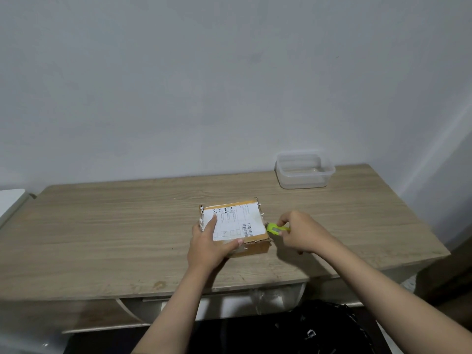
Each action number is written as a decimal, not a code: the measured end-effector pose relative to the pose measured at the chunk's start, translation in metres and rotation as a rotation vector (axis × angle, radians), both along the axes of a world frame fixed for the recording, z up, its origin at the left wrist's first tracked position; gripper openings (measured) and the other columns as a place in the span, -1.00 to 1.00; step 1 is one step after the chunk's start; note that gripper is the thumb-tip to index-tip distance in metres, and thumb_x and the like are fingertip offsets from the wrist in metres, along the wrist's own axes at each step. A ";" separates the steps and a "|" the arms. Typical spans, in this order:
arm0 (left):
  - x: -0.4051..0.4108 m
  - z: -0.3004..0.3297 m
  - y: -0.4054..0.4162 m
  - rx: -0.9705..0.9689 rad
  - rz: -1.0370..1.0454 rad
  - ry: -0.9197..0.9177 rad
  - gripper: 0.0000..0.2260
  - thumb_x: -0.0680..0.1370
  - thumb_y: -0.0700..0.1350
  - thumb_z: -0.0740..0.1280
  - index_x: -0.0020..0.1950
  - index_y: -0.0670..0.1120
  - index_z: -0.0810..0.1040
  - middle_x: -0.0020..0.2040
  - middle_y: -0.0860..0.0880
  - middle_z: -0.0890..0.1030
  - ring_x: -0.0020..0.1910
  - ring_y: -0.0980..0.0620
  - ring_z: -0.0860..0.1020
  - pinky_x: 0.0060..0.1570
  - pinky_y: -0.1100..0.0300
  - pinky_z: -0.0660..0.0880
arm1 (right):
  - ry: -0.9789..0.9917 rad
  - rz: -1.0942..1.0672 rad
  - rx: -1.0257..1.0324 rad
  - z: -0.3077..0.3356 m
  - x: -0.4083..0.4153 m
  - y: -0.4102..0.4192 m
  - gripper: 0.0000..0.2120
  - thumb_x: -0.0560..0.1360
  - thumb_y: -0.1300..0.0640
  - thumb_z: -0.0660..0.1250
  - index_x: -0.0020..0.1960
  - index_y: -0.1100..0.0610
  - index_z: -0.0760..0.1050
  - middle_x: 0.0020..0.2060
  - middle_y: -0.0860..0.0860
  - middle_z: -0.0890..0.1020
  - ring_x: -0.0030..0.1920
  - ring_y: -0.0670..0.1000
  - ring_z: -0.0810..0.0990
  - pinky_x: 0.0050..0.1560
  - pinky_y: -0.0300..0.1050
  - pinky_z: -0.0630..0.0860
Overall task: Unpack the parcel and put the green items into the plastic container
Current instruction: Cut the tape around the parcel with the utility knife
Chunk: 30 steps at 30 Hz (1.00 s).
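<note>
A small brown cardboard parcel (252, 221) with a white shipping label lies in the middle of the wooden table (102, 226). My left hand (209, 244) holds it down at its near left corner, fingers on the label and thumb along the front edge. My right hand (301, 233) grips a bright green cutter (275, 229) whose tip meets the parcel's right side. A clear plastic container (304, 171), with nothing in it, stands at the back right of the table. The parcel's flaps are closed and its contents are hidden.
The table stands against a pale wall. A white surface (10, 200) shows at the far left edge. A black bag (306, 330) lies on the floor below the table's front edge.
</note>
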<state>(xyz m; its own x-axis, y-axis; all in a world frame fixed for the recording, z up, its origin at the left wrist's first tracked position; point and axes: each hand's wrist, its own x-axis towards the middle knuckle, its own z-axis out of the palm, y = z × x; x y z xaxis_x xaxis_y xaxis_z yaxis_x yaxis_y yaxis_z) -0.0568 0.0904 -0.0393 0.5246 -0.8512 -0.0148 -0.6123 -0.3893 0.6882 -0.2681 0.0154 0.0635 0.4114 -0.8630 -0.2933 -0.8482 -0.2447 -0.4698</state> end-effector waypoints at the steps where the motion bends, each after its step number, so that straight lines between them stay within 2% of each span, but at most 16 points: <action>1: 0.000 0.000 0.000 -0.001 -0.002 -0.001 -0.10 0.19 0.35 0.48 0.45 0.12 0.27 0.41 -0.09 0.26 0.42 -0.03 0.28 0.24 0.08 0.38 | -0.005 -0.011 0.009 0.002 -0.003 -0.001 -0.78 0.45 0.21 0.28 0.08 0.08 0.52 -0.39 -0.02 0.50 -0.54 -0.04 0.51 -0.62 -0.27 0.34; 4: -0.001 0.002 0.000 0.004 -0.002 0.004 -0.09 0.19 0.35 0.47 0.46 0.10 0.27 0.41 -0.10 0.26 0.43 -0.03 0.26 0.26 0.10 0.36 | -0.040 -0.060 -0.025 0.006 -0.013 -0.004 -0.78 0.45 0.18 0.27 0.09 0.07 0.51 -0.44 0.01 0.52 -0.58 0.00 0.50 -0.58 -0.24 0.39; 7: -0.008 0.003 0.003 0.019 0.017 0.028 -0.05 0.17 0.39 0.45 0.47 0.10 0.24 0.39 -0.12 0.23 0.42 -0.07 0.26 0.27 0.07 0.36 | -0.106 -0.108 -0.124 0.004 -0.020 -0.002 -0.77 0.47 0.17 0.28 0.11 0.09 0.53 -0.37 0.00 0.52 -0.51 -0.01 0.50 -0.45 -0.16 0.45; 9: -0.013 0.004 0.009 0.046 0.012 0.060 -0.06 0.14 0.41 0.44 0.45 0.12 0.25 0.30 -0.11 0.27 0.34 -0.08 0.34 0.24 0.09 0.39 | -0.164 -0.129 -0.145 0.002 -0.022 0.002 -0.77 0.47 0.18 0.28 0.12 0.08 0.53 -0.30 0.04 0.56 -0.47 0.01 0.51 -0.34 -0.05 0.53; 11: -0.014 0.005 0.015 0.054 0.014 0.081 -0.10 0.12 0.46 0.40 0.39 0.13 0.34 0.16 -0.06 0.32 0.23 -0.04 0.40 0.21 0.13 0.41 | -0.210 -0.139 -0.154 0.000 -0.023 0.005 -0.78 0.47 0.19 0.28 0.11 0.09 0.54 -0.26 0.08 0.60 -0.45 0.03 0.52 -0.32 -0.04 0.53; 13: -0.009 0.007 0.018 0.028 0.010 0.058 -0.17 0.12 0.49 0.31 0.29 0.10 0.47 0.11 -0.03 0.36 0.26 -0.05 0.36 0.27 0.13 0.36 | -0.240 -0.145 -0.175 -0.004 -0.025 0.006 -0.77 0.46 0.20 0.29 0.10 0.10 0.56 -0.30 0.05 0.59 -0.43 0.05 0.52 -0.35 -0.12 0.46; 15: 0.003 0.007 0.016 -0.005 -0.025 0.075 -0.41 0.23 0.39 0.36 0.15 0.10 0.56 0.27 -0.13 0.36 0.43 -0.09 0.19 0.38 0.10 0.21 | -0.266 -0.160 -0.172 -0.007 -0.027 0.007 -0.76 0.46 0.20 0.29 0.11 0.07 0.56 -0.36 -0.03 0.55 -0.43 0.01 0.52 -0.36 -0.16 0.42; 17: 0.016 0.010 0.013 -0.011 -0.122 0.143 -0.73 0.36 0.15 0.45 0.02 0.17 0.54 0.44 -0.20 0.21 0.51 -0.07 0.08 0.41 0.14 0.14 | -0.294 -0.171 -0.160 -0.009 -0.028 0.008 -0.75 0.47 0.19 0.29 0.14 0.04 0.56 -0.31 -0.08 0.53 -0.42 -0.08 0.48 -0.34 -0.19 0.40; 18: 0.023 0.012 0.012 -0.003 -0.195 0.180 -0.77 0.40 0.03 0.46 -0.01 0.22 0.50 0.45 -0.19 0.18 0.51 -0.05 0.09 0.39 0.19 0.13 | -0.304 -0.172 -0.158 -0.010 -0.029 0.008 -0.74 0.48 0.19 0.29 0.15 0.04 0.55 -0.27 -0.09 0.53 -0.41 -0.11 0.47 -0.34 -0.21 0.39; 20: 0.033 0.016 0.015 0.028 -0.301 0.236 -0.64 0.41 -0.13 0.46 -0.03 0.32 0.46 0.39 -0.16 0.18 0.47 -0.03 0.15 0.33 0.32 0.10 | -0.319 -0.172 -0.158 -0.013 -0.032 0.008 -0.74 0.48 0.18 0.30 0.16 0.04 0.54 -0.29 -0.15 0.50 -0.41 -0.15 0.43 -0.40 -0.23 0.35; 21: 0.035 0.017 0.017 0.036 -0.316 0.237 -0.58 0.37 -0.13 0.47 -0.06 0.41 0.47 0.33 -0.14 0.20 0.42 -0.01 0.20 0.30 0.37 0.09 | -0.323 -0.175 -0.160 -0.015 -0.032 0.007 -0.74 0.48 0.18 0.30 0.16 0.04 0.54 -0.32 -0.18 0.48 -0.42 -0.16 0.43 -0.44 -0.25 0.33; 23: 0.032 0.018 0.021 0.035 -0.325 0.213 -0.58 0.22 0.05 0.49 -0.07 0.48 0.48 0.20 -0.11 0.25 0.26 0.08 0.26 0.22 0.51 0.11 | -0.332 -0.181 -0.153 -0.017 -0.033 0.007 -0.74 0.48 0.17 0.29 0.16 0.04 0.55 -0.36 -0.15 0.50 -0.49 -0.14 0.46 -0.49 -0.27 0.34; 25: 0.026 0.012 0.026 0.013 -0.322 0.204 -0.53 0.07 0.22 0.47 -0.03 0.36 0.54 0.10 -0.08 0.28 0.14 0.20 0.29 0.13 0.61 0.15 | -0.341 -0.185 -0.139 -0.020 -0.033 0.007 -0.74 0.48 0.17 0.29 0.16 0.03 0.54 -0.39 -0.07 0.54 -0.58 -0.12 0.49 -0.58 -0.33 0.35; 27: 0.015 0.007 0.030 -0.014 -0.306 0.203 -0.49 0.02 0.27 0.48 -0.04 0.30 0.55 0.03 -0.04 0.28 0.07 0.27 0.31 0.10 0.58 0.23 | -0.353 -0.183 -0.130 -0.022 -0.033 0.007 -0.74 0.49 0.17 0.29 0.17 0.03 0.53 -0.40 -0.04 0.55 -0.63 -0.16 0.49 -0.63 -0.37 0.32; 30: 0.000 -0.006 0.034 -0.049 -0.323 0.174 -0.47 0.07 0.31 0.48 0.02 0.41 0.50 -0.02 -0.01 0.38 -0.02 0.19 0.44 0.02 0.47 0.33 | -0.352 -0.196 -0.142 -0.024 -0.034 0.006 -0.73 0.48 0.17 0.29 0.18 0.04 0.53 -0.40 -0.03 0.56 -0.60 -0.12 0.48 -0.57 -0.33 0.33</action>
